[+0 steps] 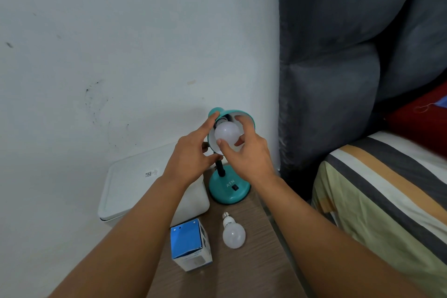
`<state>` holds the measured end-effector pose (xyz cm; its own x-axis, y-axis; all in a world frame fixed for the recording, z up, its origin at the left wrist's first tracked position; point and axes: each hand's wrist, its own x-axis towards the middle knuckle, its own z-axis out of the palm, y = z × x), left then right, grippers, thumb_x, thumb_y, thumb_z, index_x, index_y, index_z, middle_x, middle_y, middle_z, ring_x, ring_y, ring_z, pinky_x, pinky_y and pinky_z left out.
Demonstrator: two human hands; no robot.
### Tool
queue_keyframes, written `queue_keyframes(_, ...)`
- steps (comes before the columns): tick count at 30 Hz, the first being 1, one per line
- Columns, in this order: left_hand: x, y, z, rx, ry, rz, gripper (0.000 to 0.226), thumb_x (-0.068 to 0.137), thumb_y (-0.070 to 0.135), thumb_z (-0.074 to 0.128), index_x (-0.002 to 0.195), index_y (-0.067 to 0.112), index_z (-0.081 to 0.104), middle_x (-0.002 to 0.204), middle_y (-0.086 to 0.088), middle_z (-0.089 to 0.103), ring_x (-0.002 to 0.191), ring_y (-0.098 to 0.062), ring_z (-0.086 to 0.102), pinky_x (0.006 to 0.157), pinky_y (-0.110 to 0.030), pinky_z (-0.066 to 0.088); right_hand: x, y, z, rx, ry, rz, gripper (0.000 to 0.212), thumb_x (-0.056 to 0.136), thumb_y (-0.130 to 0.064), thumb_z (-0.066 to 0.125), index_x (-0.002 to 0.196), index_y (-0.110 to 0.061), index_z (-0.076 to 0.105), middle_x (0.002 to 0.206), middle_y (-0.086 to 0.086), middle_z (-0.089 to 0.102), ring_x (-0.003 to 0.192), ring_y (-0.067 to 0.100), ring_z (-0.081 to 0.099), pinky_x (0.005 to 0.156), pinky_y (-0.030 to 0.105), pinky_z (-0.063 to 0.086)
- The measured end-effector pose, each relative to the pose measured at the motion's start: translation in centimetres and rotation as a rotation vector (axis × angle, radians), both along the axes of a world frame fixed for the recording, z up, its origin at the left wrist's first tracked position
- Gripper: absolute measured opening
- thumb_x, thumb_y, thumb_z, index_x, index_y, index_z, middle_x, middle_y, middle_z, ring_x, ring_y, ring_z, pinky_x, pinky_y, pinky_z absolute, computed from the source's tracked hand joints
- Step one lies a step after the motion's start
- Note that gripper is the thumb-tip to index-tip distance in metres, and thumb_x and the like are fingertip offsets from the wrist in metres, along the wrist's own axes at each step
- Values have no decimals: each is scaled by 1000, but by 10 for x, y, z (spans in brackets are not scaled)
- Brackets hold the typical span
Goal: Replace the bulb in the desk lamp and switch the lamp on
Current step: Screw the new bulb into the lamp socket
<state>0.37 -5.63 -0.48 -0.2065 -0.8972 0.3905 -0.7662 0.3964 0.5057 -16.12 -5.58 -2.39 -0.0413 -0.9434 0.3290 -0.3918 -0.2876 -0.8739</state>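
A teal desk lamp [228, 190] stands on a small wooden table [261, 261], its shade [246, 117] tilted toward me. A white bulb [226, 132] sits inside the shade at the socket. My right hand [246, 155] has its fingers wrapped around that bulb. My left hand [191, 155] holds the shade's left rim, with the thumb on its back. The bulb is unlit. A black rocker switch [235, 187] is on the lamp's base. A second white bulb [232, 232] lies loose on the table in front of the lamp.
A blue and white bulb box [189, 244] stands at the table's left front. A white lidded bin [135, 184] sits left of the table against the wall. A bed with a striped cover [387, 189] and a grey padded headboard [338, 68] are at the right.
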Motion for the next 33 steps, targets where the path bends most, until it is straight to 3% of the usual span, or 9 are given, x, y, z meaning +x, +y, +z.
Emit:
queue_keyframes(4,-1,1,1,-3,1,12,97,81,26,84,153,52,24,131,13,65,100,-8,67,85,0,42,-1,-2,-2,17,74,11,64,82,-41,74,138,-31,43,117,-1,62,96,11,57,76,23,45)
queue_keyframes(9,0,0,1,-12,-30,12,101,79,26,86,153,51,23,130,11,65,99,-10,68,89,-12,50,2,1,0,30,-38,-10,56,95,-42,58,143,-36,30,107,1,62,90,17,63,76,30,53)
queue_keyframes(12,1,0,1,-17,-43,15,100,80,27,85,154,49,22,130,10,65,99,-10,68,91,-17,53,1,2,1,-10,-19,13,48,98,-40,54,140,-41,31,114,2,63,93,18,64,80,33,57)
queue_keyframes(16,0,1,1,0,-18,21,97,81,29,84,153,51,23,126,12,67,96,-10,69,91,-20,54,1,2,0,16,24,33,66,87,-31,67,138,-45,27,109,-3,61,90,14,62,72,23,51)
queue_keyframes(18,-1,1,1,0,-10,13,97,81,29,84,153,52,24,126,12,66,96,-10,69,92,-21,54,0,2,-1,23,32,30,64,88,-27,66,137,-43,28,104,-2,64,83,12,61,68,18,48)
queue_keyframes(21,0,0,0,14,-1,16,98,81,28,84,152,55,22,124,10,68,97,-11,70,93,-24,55,0,2,1,35,35,-19,54,90,-40,64,133,-32,32,95,-2,67,81,13,62,73,29,55)
queue_keyframes(27,1,0,0,5,-16,17,99,81,28,85,153,52,23,125,10,68,96,-11,70,94,-26,55,4,1,0,-97,41,-58,58,89,-42,64,137,-34,33,132,-1,49,112,17,53,89,35,52)
queue_keyframes(30,0,0,1,11,-14,23,98,81,28,84,153,53,22,124,9,68,97,-10,70,95,-24,54,4,0,0,-116,95,-56,55,90,-43,63,137,-32,38,132,1,50,113,19,54,91,40,54)
queue_keyframes(33,0,1,1,17,-18,27,100,81,27,85,151,57,20,123,8,69,97,-9,70,94,-24,54,3,-1,3,6,77,-52,57,85,-52,67,129,-26,41,123,1,58,105,20,59,84,37,56)
